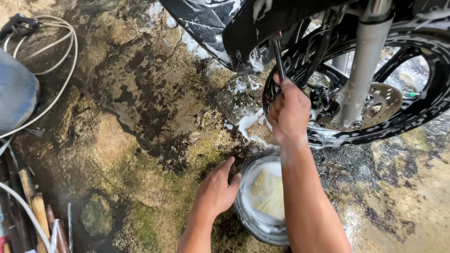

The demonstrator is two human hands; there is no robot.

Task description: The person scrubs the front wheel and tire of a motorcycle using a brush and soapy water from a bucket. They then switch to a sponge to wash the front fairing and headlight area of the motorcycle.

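Underfoot, the wet floor (140, 107) fills most of the view, stained dark brown, ochre and mossy green, with patches of white foam near the middle. Across the top right stands the front of a motorcycle, its black front wheel (424, 110) streaked with suds, the silver brake disc (384, 100) showing inside the spokes and the grey fork leg (363, 65) running down to the axle. A black fairing panel (211, 23), also soapy, juts out at the top centre. At the left edge lies a rounded blue-grey container (16, 89), with a loop of pale hose (61, 47) curling around above and beside it, and some sticks and tool handles (33, 197) lie at the bottom left corner.

Below the wheel sits a round metal basin (255, 220) holding soapy water and a yellowish cloth (269, 194). The right hand (288, 112) is raised against the near rim of the wheel, fingers curled shut around a thin dark brush handle (279, 56) that rises toward the fairing. The left hand (218, 189) lies loosely open, fingers spread, its fingertips touching the basin's left rim, holding nothing.
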